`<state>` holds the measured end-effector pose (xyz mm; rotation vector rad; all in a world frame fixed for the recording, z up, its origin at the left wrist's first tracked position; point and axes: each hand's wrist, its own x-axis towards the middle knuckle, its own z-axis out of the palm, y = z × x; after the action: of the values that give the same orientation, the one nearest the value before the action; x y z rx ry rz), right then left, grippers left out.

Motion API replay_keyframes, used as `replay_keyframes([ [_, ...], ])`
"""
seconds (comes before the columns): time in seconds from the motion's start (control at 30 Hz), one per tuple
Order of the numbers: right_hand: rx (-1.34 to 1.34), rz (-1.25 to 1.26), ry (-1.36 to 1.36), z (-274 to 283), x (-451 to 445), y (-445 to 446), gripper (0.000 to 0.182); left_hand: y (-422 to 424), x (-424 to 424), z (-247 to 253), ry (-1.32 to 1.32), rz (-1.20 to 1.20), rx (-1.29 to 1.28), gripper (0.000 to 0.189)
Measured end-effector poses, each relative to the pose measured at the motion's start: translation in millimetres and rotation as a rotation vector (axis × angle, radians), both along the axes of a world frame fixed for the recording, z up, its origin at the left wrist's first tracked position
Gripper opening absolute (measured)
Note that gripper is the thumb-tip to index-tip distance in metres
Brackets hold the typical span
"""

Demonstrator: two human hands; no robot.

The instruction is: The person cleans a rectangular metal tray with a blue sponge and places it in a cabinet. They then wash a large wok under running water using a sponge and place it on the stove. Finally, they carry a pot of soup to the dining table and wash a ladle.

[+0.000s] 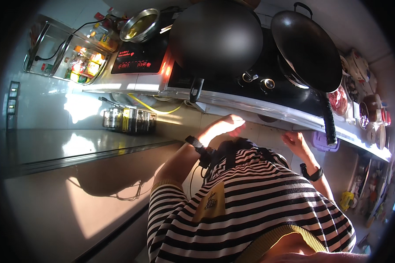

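My left hand [222, 126] hangs before my waist with its fingers loosely bent, partly in bright sun. Nothing shows in it, though its underside is in shadow. Level with my right side, my right hand [295, 143] is half curled and appears empty; it is nearest to the counter front. Both hands are below the counter edge and touch no cookware. On the black gas stove [217, 82] sits a large dark pan [217, 39], blurred inside, its handle [196, 90] pointing at me. To its right a black wok [306, 49] leans tilted, with its wrapped handle [329, 121] past the edge.
An induction cooker [138, 60] with lit red marks carries a steel bowl [140, 25] holding yellowish liquid. Bottles [85, 64] fill a wall rack at left. Red meat [338, 101] and several bowls [360, 65] crowd the right counter. A purple plastic container [325, 141] is below.
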<state>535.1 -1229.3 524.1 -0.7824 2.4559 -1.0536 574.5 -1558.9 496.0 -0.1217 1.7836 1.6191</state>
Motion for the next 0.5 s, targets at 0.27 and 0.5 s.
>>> replay_keyframes([
  [0.27, 0.019, 0.051, 0.01, -16, -10, -65, 0.01, -298, 120, -113, -0.176, 0.593, -1.338, 0.045],
  [0.5, 0.222, -0.066, -0.094, -30, -5, -107, 0.007, -478, 92, -123, 0.043, 0.851, -1.626, 0.05],
])
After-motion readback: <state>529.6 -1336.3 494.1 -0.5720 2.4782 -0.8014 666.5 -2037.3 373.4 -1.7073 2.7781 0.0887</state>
